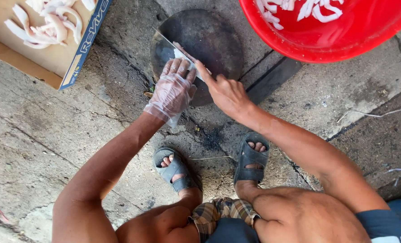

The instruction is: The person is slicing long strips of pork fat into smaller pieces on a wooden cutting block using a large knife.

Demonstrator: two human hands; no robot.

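A round dark chopping block (209,36) lies on the concrete ground in front of me. My left hand (173,87), in a thin clear plastic glove, presses down on a pale piece of squid at the block's near edge; the piece is mostly hidden under the fingers. My right hand (225,92) is bare and grips the handle of a cleaver (171,45), whose flat blade lies across the block beside my gloved fingers. I am squatting, with both knees and my sandalled feet (214,164) below the hands.
A red plastic basin (344,45) with white squid strips stands at the top right. A cardboard box lid (43,54) at the top left holds several more white strips. A dark metal strip (272,78) lies on the cracked concrete beside the block.
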